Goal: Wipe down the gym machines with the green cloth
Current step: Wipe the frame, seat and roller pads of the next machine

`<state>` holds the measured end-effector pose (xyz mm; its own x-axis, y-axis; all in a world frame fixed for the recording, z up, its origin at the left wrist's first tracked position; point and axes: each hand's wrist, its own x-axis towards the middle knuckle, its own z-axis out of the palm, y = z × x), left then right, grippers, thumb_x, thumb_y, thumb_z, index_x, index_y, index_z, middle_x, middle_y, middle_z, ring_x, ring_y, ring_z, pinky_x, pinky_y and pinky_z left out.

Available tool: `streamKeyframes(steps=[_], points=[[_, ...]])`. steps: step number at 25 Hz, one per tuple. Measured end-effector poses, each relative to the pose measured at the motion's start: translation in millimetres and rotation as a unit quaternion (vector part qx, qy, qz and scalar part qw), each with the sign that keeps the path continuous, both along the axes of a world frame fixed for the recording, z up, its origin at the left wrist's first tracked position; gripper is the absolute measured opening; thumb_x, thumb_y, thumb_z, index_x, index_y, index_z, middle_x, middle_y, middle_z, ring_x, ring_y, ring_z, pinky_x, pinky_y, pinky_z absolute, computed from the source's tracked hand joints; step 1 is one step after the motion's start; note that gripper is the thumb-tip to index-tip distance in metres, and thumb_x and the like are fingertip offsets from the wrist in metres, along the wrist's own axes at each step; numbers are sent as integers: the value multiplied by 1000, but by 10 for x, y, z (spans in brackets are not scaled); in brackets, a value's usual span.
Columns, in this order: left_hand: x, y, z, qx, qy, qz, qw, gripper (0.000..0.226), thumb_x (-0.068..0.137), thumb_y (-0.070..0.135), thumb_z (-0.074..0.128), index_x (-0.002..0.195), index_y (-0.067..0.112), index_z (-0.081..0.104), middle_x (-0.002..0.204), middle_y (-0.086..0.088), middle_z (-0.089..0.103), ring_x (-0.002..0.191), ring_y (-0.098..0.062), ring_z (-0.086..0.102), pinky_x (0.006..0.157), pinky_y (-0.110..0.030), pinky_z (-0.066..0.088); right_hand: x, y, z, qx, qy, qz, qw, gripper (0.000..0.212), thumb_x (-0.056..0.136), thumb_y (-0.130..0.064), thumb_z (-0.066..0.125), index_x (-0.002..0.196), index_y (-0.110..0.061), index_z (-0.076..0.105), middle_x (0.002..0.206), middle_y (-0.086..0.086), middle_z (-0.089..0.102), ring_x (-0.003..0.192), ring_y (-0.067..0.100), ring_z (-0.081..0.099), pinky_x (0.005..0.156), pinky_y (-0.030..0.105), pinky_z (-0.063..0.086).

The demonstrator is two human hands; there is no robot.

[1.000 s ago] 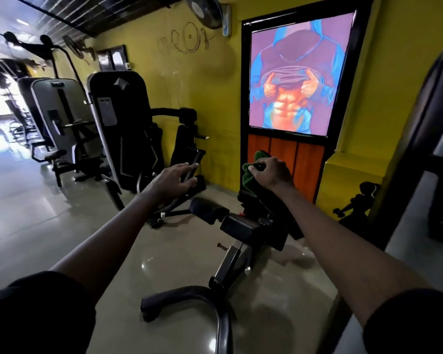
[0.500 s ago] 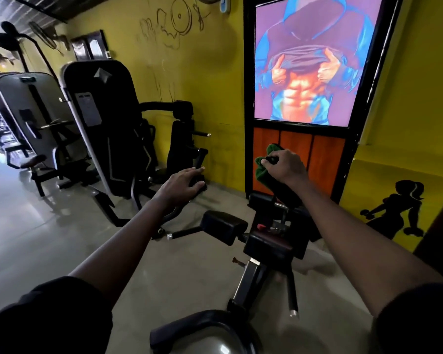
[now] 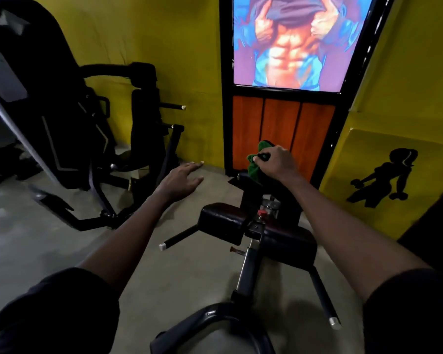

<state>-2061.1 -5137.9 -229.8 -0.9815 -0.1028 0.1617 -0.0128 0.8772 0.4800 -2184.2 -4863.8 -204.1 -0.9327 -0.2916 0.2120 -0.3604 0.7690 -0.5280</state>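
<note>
**1 hand busy, 1 free**

A black machine (image 3: 62,111) is seen at the left. The left hand (image 3: 179,178) is held flat over the floor, fingers straight, nothing in it. The cloth (image 3: 253,166) is gripped by the right hand (image 3: 276,163) on the top pad of the bench (image 3: 225,222).

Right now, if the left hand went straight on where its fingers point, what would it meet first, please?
The left hand would probably reach the yellow wall, low beside the door frame; depth unclear.
</note>
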Motion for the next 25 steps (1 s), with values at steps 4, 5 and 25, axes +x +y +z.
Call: streamKeyframes(steps=[4,5,25], points=[[-455,-147,-417,20,-20,-41,999,53,98,36,58,149,28,44,152,-5,46,143,-20,37,113,-35,31,-99,-130,-353,41,-23,-30,998,34,92,-44,65,112,-18,74,114,13,63,106,32,62,79,33,48],[-573,-137,-524,29,-26,-49,998,53,98,37,58,148,30,44,151,-4,46,143,-20,38,113,-34,31,-129,-115,-458,48,-36,-42,997,34,91,-44,65,111,-18,74,114,13,64,106,31,62,80,34,49],[-1899,1061,-2838,-39,-279,-302,911,57,97,39,55,151,25,40,147,-7,51,132,-28,50,107,-39,38,-604,502,-3033,204,-253,-153,933,46,97,-51,51,131,-22,60,134,14,50,125,36,45,102,49,39]])
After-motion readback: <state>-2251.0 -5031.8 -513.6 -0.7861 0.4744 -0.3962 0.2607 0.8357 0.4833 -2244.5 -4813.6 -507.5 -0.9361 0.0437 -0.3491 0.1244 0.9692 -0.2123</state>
